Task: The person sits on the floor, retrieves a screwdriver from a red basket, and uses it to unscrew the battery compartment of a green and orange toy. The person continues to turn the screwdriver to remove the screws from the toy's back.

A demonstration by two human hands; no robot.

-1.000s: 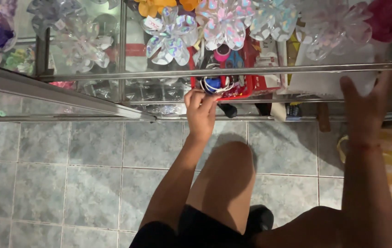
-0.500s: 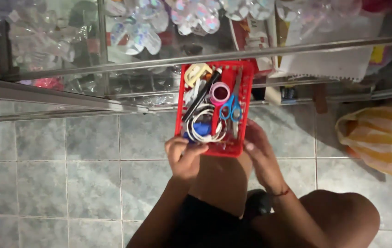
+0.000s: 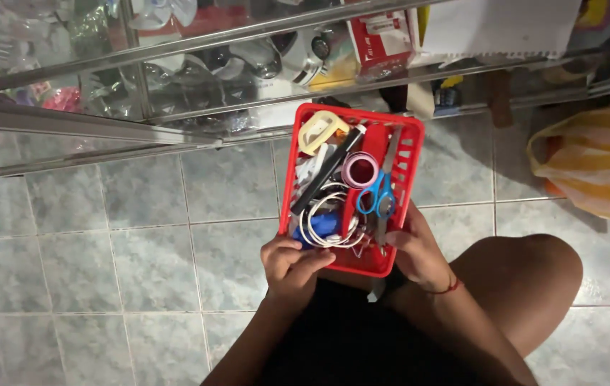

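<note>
since half a second ago the red basket has come a little lower and nearer to us, and the view has tipped down so that the glass cabinet fills less of the top; a second ago the basket was still up at the cabinet shelf with the left hand reaching to it and the right hand raised against the glass. now both our hands sit at the basket's near end. the left hand curls its grip shut over the near left corner, fingers bent in over the rim. the right hand closes on the near right edge, thumb over the rim beside the scissors.

the basket is held above the lap, over the grey tiled floor, between the knee on the right and the cabinet's metal rail. its long axis runs from us away towards the cabinet, leaning slightly to the right at the far end; the short near end points at our body, the far end at the glass.

inside we see blue-handled scissors lying along the long axis with handles in the middle, a pink tape roll just beyond them, a coil of white cable at the near left, a black strip lying diagonally, and a cream tape holder at the far left corner. a yellow and white plastic bag lies on the floor well to the right.
</note>
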